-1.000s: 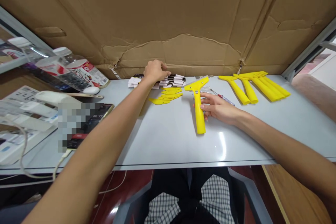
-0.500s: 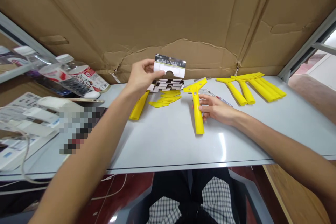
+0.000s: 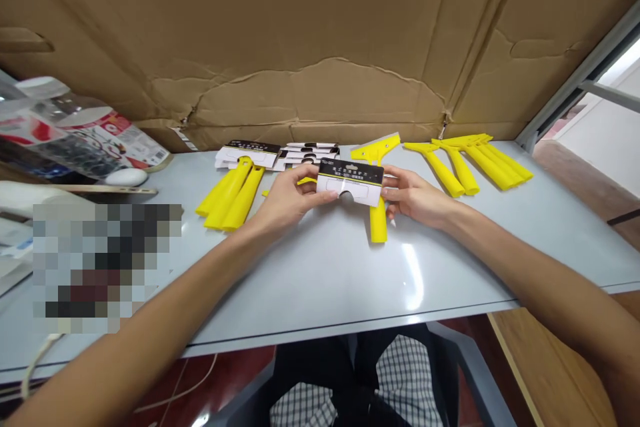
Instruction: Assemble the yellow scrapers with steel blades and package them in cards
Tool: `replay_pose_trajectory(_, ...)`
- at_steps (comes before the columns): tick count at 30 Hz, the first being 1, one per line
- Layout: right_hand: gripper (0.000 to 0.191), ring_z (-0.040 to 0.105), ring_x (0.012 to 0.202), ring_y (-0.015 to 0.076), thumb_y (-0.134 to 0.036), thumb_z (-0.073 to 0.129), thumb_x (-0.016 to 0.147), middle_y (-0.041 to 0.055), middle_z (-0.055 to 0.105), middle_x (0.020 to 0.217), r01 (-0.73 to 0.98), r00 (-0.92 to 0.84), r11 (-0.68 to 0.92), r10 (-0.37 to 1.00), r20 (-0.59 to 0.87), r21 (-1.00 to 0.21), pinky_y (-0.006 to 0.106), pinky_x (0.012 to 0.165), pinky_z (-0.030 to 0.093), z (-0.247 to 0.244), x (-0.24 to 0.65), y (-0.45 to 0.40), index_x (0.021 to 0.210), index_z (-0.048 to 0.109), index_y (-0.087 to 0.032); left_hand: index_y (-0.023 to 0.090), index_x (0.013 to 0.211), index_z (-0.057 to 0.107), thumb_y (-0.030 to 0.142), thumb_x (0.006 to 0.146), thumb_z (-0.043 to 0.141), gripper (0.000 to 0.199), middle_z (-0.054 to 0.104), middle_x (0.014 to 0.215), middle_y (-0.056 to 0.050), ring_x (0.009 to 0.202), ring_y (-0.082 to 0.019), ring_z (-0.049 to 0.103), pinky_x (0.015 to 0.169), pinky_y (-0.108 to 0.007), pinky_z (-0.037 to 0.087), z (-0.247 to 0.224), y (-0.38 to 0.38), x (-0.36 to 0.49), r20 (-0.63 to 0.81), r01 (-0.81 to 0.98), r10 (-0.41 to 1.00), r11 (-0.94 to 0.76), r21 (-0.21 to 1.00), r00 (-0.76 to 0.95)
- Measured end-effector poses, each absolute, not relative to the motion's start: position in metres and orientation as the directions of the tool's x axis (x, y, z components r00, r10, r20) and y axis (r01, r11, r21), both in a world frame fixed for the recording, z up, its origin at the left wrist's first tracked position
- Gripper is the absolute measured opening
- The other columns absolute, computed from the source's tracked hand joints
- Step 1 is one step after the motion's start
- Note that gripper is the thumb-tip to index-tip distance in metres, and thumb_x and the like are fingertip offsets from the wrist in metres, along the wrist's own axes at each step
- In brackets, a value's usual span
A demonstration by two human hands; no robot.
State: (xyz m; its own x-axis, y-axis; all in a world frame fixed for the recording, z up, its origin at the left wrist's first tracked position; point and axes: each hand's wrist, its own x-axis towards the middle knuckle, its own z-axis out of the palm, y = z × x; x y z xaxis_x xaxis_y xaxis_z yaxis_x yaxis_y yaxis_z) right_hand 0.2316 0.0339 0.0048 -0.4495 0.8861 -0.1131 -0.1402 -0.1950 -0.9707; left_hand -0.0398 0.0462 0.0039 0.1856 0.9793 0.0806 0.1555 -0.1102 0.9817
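My left hand pinches the left end of a black-and-white folded header card, which has a hang hole and a half-round notch. Partly behind the card is a yellow scraper with its blade head pointing away from me. My right hand is closed at its handle, with fingertips against the card's right edge; the card hides part of this grip. Beyond my left hand lies a stack of folded cards. Yellow blade covers are partly hidden by that hand.
Carded yellow scrapers lie at the left, and several bare scrapers at the right rear. Bottles, a white mouse and a blurred-out patch fill the left side. A cardboard wall closes off the back.
My left hand has brought the card down and toward me, over the scraper's neck. My right hand stays by the handle and now meets the card's edge. The view has shifted slightly.
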Motion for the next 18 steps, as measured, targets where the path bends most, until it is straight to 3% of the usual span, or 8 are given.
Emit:
replay_pose_trajectory(5,0.061,0.067,0.078,0.0173,-0.007,0.072,0.071,0.0054,0.077,0.113,-0.146,-0.429,-0.212,0.894,-0.131,-0.966,0.03,0.06,0.054,0.005,0.23,0.034,0.13,0.067,-0.025,0.024,0.105,0.084,0.031,0.073,0.095,0.035,0.086,0.103,-0.008,0.091,-0.026,0.077,0.085,-0.041,0.06,0.007,0.034,-0.03,-0.059,0.23,0.941,-0.021,0.973,0.334)
replay_pose_trajectory(9,0.057,0.068,0.083,0.0199,-0.01,0.072,0.076,0.0054,0.078,0.114,-0.113,-0.42,-0.186,0.899,-0.123,-0.976,0.031,0.061,0.054,0.008,0.232,0.033,0.13,0.068,-0.027,0.022,0.079,0.085,0.035,0.074,0.093,0.016,0.082,0.083,-0.007,0.076,-0.022,0.071,0.072,-0.036,0.056,0.015,0.032,-0.03,-0.128,0.337,0.911,-0.013,0.941,0.392)
replay_pose_trajectory(13,0.054,0.067,0.086,0.0198,-0.013,0.079,0.076,0.005,0.076,0.113,-0.138,-0.406,-0.137,0.911,-0.07,-0.981,0.032,0.063,0.054,0.013,0.237,0.035,0.127,0.068,-0.028,0.021,0.066,0.08,0.032,0.076,0.09,0.018,0.075,0.069,-0.004,0.067,-0.018,0.064,0.069,-0.033,0.053,0.021,0.031,-0.03,-0.173,0.348,0.89,0.018,0.937,0.422)
replay_pose_trajectory(18,0.046,0.067,0.094,0.0212,-0.022,0.085,0.078,0.0042,0.073,0.116,-0.202,-0.174,0.001,0.984,0.036,-0.979,0.033,0.065,0.054,0.025,0.247,0.041,0.118,0.064,-0.031,0.021,0.064,0.078,0.037,0.072,0.091,0.022,0.076,0.073,-0.005,0.071,-0.02,0.067,0.07,-0.034,0.052,0.021,0.03,-0.031,-0.209,0.423,0.884,0.015,0.906,0.417)
